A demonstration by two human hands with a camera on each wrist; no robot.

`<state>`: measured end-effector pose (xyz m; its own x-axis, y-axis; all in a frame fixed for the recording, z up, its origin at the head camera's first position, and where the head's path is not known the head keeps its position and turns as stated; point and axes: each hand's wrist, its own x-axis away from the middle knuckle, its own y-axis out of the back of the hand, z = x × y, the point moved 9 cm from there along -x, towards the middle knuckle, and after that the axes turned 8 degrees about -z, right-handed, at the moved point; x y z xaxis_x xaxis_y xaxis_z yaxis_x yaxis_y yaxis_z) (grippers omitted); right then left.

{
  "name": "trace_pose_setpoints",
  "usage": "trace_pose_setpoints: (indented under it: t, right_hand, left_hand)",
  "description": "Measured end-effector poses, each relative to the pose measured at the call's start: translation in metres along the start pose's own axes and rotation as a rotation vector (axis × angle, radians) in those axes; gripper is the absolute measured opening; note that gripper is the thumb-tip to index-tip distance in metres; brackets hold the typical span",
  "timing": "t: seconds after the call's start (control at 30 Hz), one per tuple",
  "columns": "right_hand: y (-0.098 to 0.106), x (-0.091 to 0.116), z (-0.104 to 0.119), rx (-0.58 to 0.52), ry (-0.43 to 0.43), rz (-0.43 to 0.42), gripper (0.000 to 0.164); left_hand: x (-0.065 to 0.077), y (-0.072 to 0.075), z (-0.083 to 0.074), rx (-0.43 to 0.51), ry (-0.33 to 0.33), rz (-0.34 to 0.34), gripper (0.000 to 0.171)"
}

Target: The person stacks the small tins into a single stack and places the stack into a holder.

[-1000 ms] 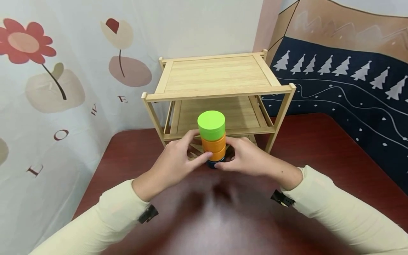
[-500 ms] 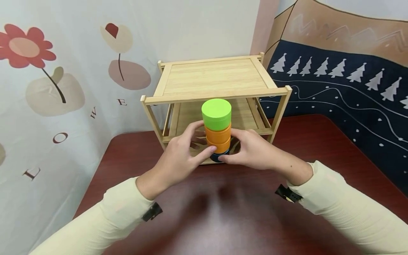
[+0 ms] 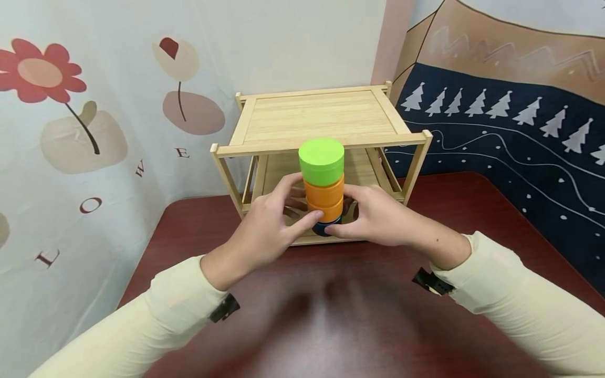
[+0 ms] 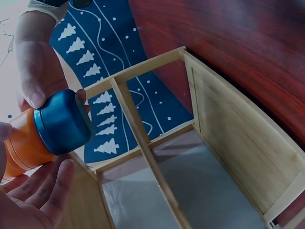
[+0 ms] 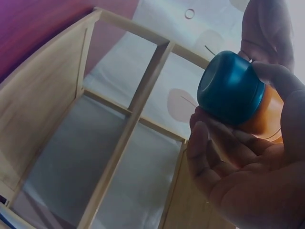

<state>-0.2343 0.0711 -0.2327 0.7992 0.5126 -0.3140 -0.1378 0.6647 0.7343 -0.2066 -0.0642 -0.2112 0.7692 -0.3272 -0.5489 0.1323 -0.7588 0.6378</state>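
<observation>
A cylindrical container stands upright in the air between both hands in the head view. It has a flat lime-green top, a ringed orange middle and a dark blue bottom. The left hand holds it from the left, thumb on the lower orange part. From the right the right hand grips it low, its thumb at the blue bottom. Both wrist views show the glossy blue bottom from below, with fingers curved round the container. Some fingers behind it are hidden in the head view.
A light wooden shelf rack with several levels stands behind the container on a dark red table. Printed cloth walls rise at the left and back, and a navy wall cloth with white trees at the right.
Both hands have raised the container and carried it slightly forward and right, so its green top now overlaps the front rail of the rack's upper shelf. The hold looks the same.
</observation>
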Motion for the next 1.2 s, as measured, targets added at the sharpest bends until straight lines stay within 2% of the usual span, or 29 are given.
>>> trace_pose_setpoints:
  t: [0.6,0.87,1.2]
  right_hand:
    - [0.012,-0.007,0.009,-0.013,-0.001,0.014,0.047]
    - [0.018,-0.010,0.010,-0.010,-0.014,0.027,0.048]
    - [0.033,-0.015,0.013,0.035,-0.024,0.026,0.051]
  left_hand:
    - [-0.014,0.013,-0.009,-0.032,0.011,0.013,0.062]
    - [-0.019,0.016,-0.013,-0.032,-0.005,0.018,0.063]
    - [-0.029,0.022,-0.022,0.030,-0.026,0.010,0.067]
